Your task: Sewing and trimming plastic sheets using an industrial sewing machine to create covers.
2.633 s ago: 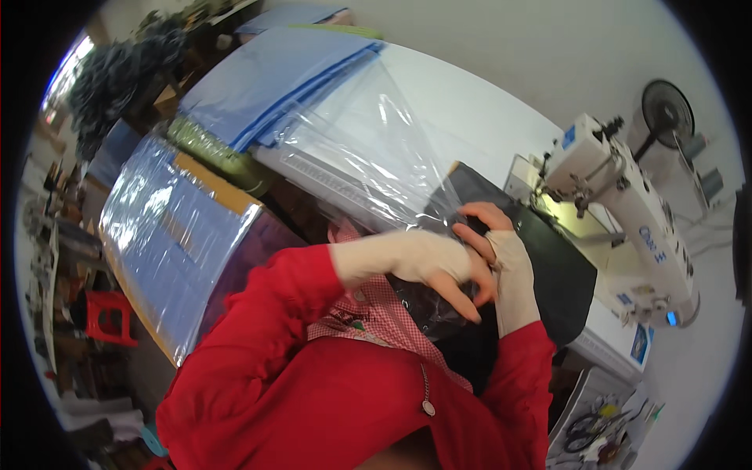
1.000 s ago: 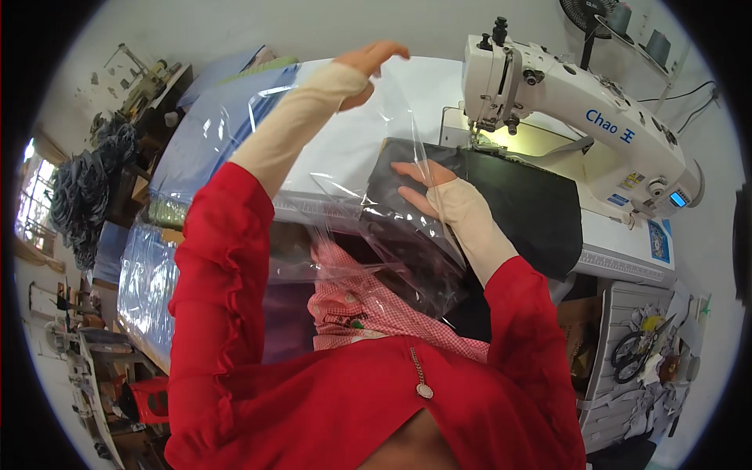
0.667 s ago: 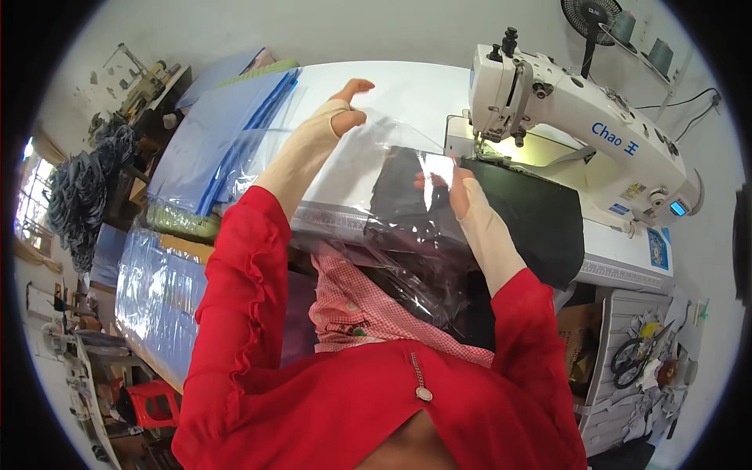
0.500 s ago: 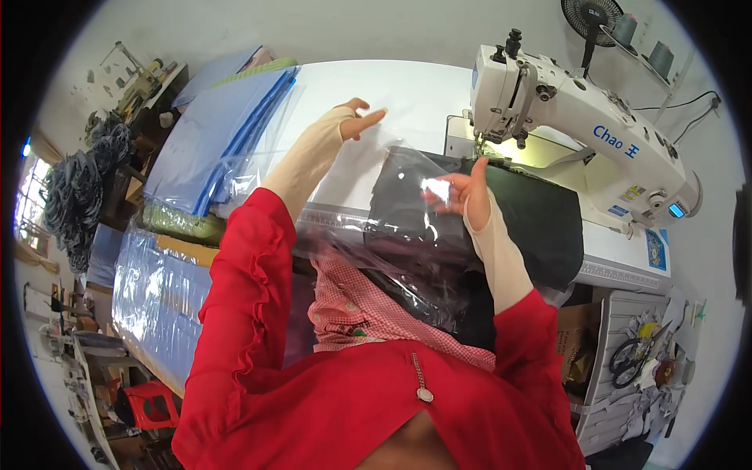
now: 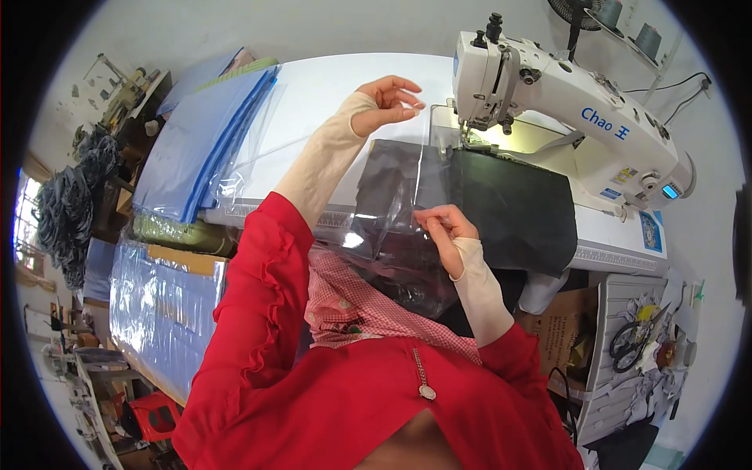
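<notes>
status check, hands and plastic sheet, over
Left hand by clear plastic sheet, grip unclear. Right hand pinching it. Sheet overlaps black material; sewing machine ahead right.

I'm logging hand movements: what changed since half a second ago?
The left hand has moved right, toward the sewing machine. The right hand has drawn back, away from the machine, and now apparently pinches the clear film. The black material and blue sheets stayed put.

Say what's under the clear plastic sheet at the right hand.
Flat black material shows through the clear plastic sheet, on the white tabletop. Anything beneath the black material is hidden.
</notes>
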